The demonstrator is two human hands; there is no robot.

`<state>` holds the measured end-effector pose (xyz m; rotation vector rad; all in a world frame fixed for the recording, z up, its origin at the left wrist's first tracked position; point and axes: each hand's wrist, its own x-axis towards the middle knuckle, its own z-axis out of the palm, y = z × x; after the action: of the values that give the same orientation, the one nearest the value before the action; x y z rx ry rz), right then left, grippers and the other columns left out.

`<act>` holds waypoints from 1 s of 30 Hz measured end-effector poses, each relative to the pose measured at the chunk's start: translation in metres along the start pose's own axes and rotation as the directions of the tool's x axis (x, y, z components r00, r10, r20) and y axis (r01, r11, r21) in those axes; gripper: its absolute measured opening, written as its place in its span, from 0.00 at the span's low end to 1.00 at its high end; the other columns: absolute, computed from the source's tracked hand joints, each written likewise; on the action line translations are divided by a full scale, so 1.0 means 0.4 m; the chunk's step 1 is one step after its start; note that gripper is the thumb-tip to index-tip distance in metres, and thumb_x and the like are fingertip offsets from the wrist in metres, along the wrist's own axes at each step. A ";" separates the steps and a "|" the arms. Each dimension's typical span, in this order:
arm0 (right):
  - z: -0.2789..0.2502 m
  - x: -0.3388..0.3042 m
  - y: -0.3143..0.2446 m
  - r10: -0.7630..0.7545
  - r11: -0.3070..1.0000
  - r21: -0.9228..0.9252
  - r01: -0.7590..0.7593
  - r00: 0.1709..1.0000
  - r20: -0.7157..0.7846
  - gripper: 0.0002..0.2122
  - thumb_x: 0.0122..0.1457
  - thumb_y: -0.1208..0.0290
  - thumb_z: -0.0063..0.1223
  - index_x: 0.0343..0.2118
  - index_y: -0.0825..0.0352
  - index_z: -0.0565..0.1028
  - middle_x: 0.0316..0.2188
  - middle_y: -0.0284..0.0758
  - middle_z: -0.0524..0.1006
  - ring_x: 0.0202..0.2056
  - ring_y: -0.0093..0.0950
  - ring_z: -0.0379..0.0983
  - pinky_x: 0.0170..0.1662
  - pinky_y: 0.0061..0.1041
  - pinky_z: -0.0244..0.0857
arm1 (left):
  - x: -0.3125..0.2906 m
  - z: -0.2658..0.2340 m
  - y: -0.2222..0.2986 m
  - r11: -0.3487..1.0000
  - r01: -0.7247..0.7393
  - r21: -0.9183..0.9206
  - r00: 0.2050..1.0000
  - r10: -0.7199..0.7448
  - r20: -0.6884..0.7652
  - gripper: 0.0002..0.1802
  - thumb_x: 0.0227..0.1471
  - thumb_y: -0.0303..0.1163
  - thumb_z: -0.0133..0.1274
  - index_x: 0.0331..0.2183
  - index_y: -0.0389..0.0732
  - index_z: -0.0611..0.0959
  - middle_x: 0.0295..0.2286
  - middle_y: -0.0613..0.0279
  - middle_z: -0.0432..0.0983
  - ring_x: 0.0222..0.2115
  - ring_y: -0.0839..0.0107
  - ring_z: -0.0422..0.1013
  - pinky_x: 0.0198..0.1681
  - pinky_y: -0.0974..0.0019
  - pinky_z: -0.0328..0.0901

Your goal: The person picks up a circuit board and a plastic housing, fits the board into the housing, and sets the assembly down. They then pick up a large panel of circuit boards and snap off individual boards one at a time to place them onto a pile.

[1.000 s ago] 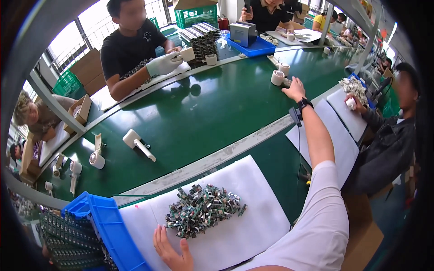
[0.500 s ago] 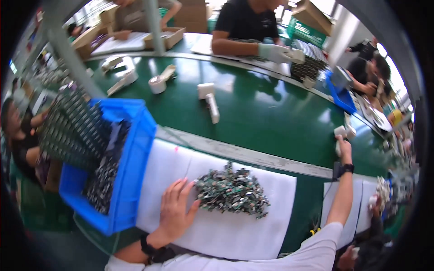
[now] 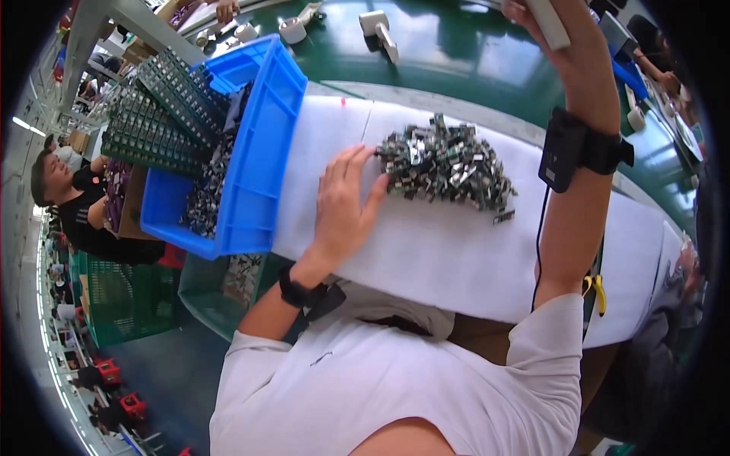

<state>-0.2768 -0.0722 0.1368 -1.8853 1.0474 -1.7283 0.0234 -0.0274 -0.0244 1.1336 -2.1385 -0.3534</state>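
My left hand (image 3: 346, 209) lies on a white sheet (image 3: 327, 125), fingers stretched and thumb apart. Its fingertips are at the left edge of a heap of small green and silver circuit boards (image 3: 449, 167). Raised at the top edge, my right hand (image 3: 582, 34) is closed on a white plastic piece (image 3: 551, 26); the upper part of both is cut off. Left of the sheet stands a blue bin (image 3: 262, 159), tilted, with loose small boards (image 3: 209, 190) inside. Large green circuit board panels (image 3: 152, 121) lean in the bin.
Cream-white parts (image 3: 376, 24) lie on the green work surface (image 3: 334, 57) beyond the sheet. Yellow-handled pliers (image 3: 599, 295) lie near my right elbow. A black device with a cable (image 3: 561, 152) is strapped to my right forearm. A co-worker (image 3: 72, 197) is at far left, near a green crate (image 3: 125, 304).
My right hand has come up from the belt at the right, holding the white piece. The view has tilted down, showing my torso. My left hand stays beside the heap.
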 end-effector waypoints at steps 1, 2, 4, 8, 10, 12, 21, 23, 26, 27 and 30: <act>0.029 -0.009 -0.043 -0.045 0.995 -0.086 0.050 0.997 0.057 0.18 0.65 0.74 0.48 0.58 0.59 0.73 0.49 0.34 0.75 0.38 0.20 0.73 0.44 0.18 0.67 | -0.003 0.003 -0.002 1.000 -0.001 -0.024 1.000 0.000 -0.018 0.20 0.58 0.35 0.54 0.50 0.38 0.75 0.49 0.49 0.71 0.53 0.50 0.65 0.57 0.53 0.58; 0.040 -0.026 -0.056 -0.068 0.989 -0.127 0.078 0.994 0.083 0.20 0.64 0.75 0.50 0.58 0.57 0.73 0.50 0.33 0.74 0.39 0.20 0.73 0.45 0.20 0.68 | -0.007 0.002 -0.004 0.999 -0.011 -0.051 0.999 0.009 -0.044 0.19 0.58 0.35 0.54 0.49 0.38 0.76 0.48 0.49 0.72 0.52 0.50 0.66 0.56 0.53 0.59; 0.056 -0.047 -0.080 -0.102 0.989 -0.088 0.116 0.983 0.154 0.20 0.63 0.76 0.51 0.58 0.57 0.73 0.50 0.33 0.74 0.40 0.20 0.73 0.45 0.19 0.68 | -0.012 0.006 -0.002 0.996 -0.010 -0.094 0.999 0.005 -0.054 0.17 0.58 0.34 0.55 0.47 0.38 0.76 0.48 0.49 0.73 0.51 0.51 0.67 0.56 0.54 0.60; 0.169 -0.081 -0.052 -0.080 0.977 0.210 0.045 0.984 0.160 0.15 0.65 0.70 0.50 0.53 0.65 0.74 0.41 0.33 0.76 0.35 0.17 0.71 0.37 0.13 0.65 | -0.040 -0.018 -0.032 0.988 0.014 -0.152 0.991 -0.034 -0.130 0.13 0.57 0.31 0.55 0.43 0.38 0.76 0.45 0.49 0.74 0.49 0.51 0.69 0.53 0.54 0.62; 0.176 -0.079 -0.038 0.301 0.916 0.248 -0.315 0.949 0.091 0.18 0.62 0.62 0.56 0.49 0.69 0.75 0.30 0.30 0.74 0.25 0.15 0.69 0.29 0.13 0.62 | -0.043 -0.007 -0.014 0.973 0.074 -0.221 0.992 -0.094 -0.083 0.13 0.57 0.29 0.55 0.44 0.38 0.76 0.45 0.49 0.75 0.48 0.51 0.69 0.52 0.54 0.62; 0.188 -0.077 -0.036 0.487 0.836 0.221 -0.502 0.865 0.121 0.22 0.58 0.58 0.63 0.47 0.70 0.75 0.26 0.27 0.71 0.23 0.14 0.67 0.25 0.15 0.60 | -0.059 -0.016 0.004 0.966 0.115 -0.230 0.985 -0.142 -0.103 0.14 0.57 0.29 0.54 0.45 0.39 0.76 0.45 0.48 0.75 0.48 0.51 0.69 0.52 0.54 0.63; 0.310 -0.001 -0.025 0.451 0.845 0.316 -0.432 0.893 0.014 0.19 0.58 0.56 0.63 0.44 0.67 0.75 0.23 0.24 0.70 0.20 0.11 0.65 0.20 0.13 0.56 | -0.031 -0.029 0.003 0.992 -0.068 -0.102 0.991 0.055 -0.123 0.16 0.55 0.26 0.56 0.47 0.40 0.80 0.43 0.51 0.79 0.47 0.51 0.72 0.54 0.55 0.64; 0.358 -0.019 -0.008 0.398 0.879 0.290 -0.378 0.917 -0.012 0.21 0.56 0.57 0.65 0.43 0.69 0.75 0.27 0.28 0.75 0.23 0.14 0.69 0.24 0.15 0.61 | -0.038 -0.025 -0.008 0.990 -0.026 -0.136 0.994 0.011 -0.111 0.14 0.55 0.26 0.57 0.45 0.39 0.81 0.40 0.51 0.80 0.45 0.53 0.74 0.52 0.58 0.66; 0.381 -0.050 0.025 0.307 0.942 0.106 -0.318 0.945 0.114 0.22 0.54 0.56 0.67 0.41 0.72 0.76 0.30 0.32 0.78 0.27 0.19 0.74 0.29 0.18 0.66 | -0.036 -0.036 0.019 0.955 0.148 -0.256 0.978 -0.180 -0.105 0.12 0.56 0.25 0.56 0.43 0.38 0.82 0.37 0.54 0.81 0.42 0.59 0.76 0.49 0.62 0.67; 0.392 -0.050 0.025 0.298 0.943 0.113 -0.312 0.947 0.119 0.22 0.54 0.56 0.67 0.41 0.72 0.76 0.30 0.32 0.78 0.27 0.19 0.74 0.29 0.18 0.66 | -0.036 -0.040 0.020 0.918 0.240 -0.315 0.955 -0.282 -0.093 0.11 0.56 0.25 0.56 0.43 0.37 0.82 0.36 0.56 0.81 0.41 0.62 0.77 0.48 0.64 0.68; 0.413 -0.056 0.007 0.401 0.910 0.039 -0.413 0.900 0.169 0.24 0.51 0.57 0.69 0.40 0.74 0.76 0.32 0.36 0.81 0.30 0.23 0.76 0.34 0.22 0.69 | -0.038 -0.045 0.010 0.858 0.295 -0.421 0.925 -0.366 -0.098 0.11 0.57 0.25 0.55 0.44 0.36 0.81 0.35 0.57 0.81 0.39 0.65 0.77 0.46 0.67 0.68</act>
<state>-0.1179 -0.0916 0.0904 -1.5852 1.1953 -1.3370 0.0390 -0.0112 -0.0159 1.2334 -1.6122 -0.7821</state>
